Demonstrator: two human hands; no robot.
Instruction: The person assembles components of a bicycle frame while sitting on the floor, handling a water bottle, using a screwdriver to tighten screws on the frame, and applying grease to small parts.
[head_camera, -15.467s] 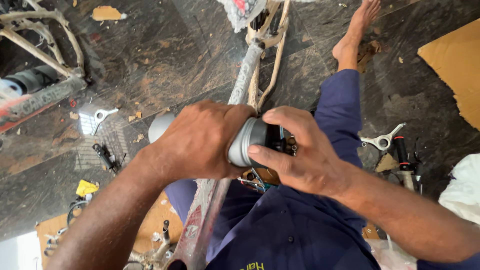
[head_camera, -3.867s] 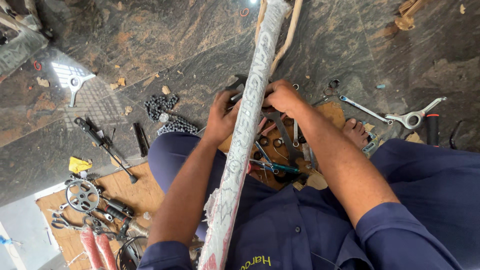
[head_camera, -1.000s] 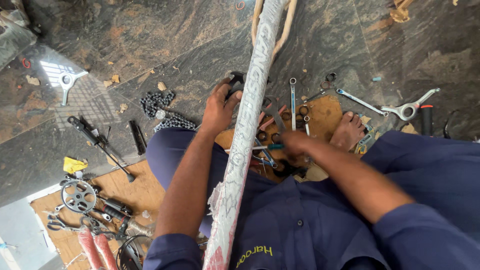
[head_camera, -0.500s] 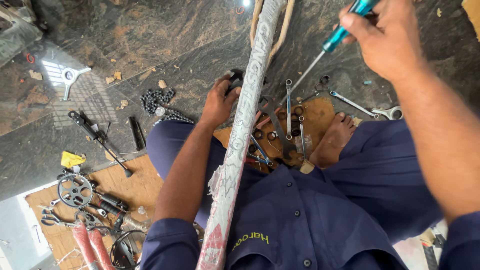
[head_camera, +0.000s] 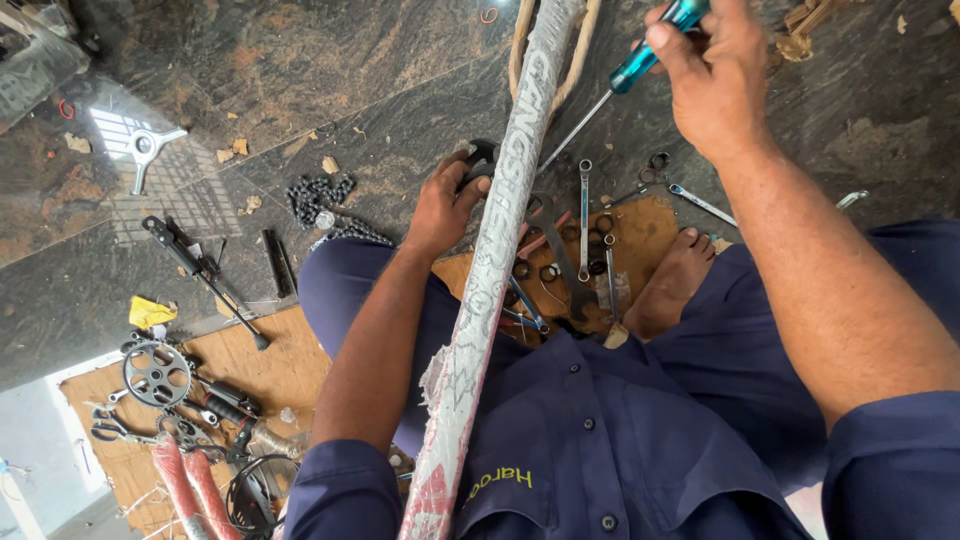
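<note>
Teal-handled screwdriver (head_camera: 640, 62): one, at 1 o'clock, clenched in right hand (head_camera: 712, 75), fist closed round handle, shaft sloping down toward 7 o'clock, tip near tube (head_camera: 495, 250). Tube: one, paper-wrapped, running from 12 o'clock down to 6 o'clock across lap. Left hand (head_camera: 447, 205): at centre, just left of tube, fingers curled on a dark part (head_camera: 478, 160) against tube; how firmly closed, cannot tell.

Wrenches on floor, right of tube:
- one upright (head_camera: 584, 215) at centre;
- one slanting (head_camera: 702, 203) at 2 o'clock;
- more below, overlapped, count unclear.

Chain (head_camera: 322, 205): one, heaped at 10 o'clock. Chainring (head_camera: 157, 374): one, at 8 o'clock on board (head_camera: 270, 360). Star-shaped part (head_camera: 147, 150): one, at 10 o'clock, well apart from hands. Black tool (head_camera: 200, 275): one, at 9 o'clock. Red grips (head_camera: 190, 485): two, at 7 o'clock. Bare foot (head_camera: 675, 280): one, at 3 o'clock, resting on cardboard (head_camera: 640, 235) beside wrenches. No container in view; loose rings lying directly on cardboard.
</note>
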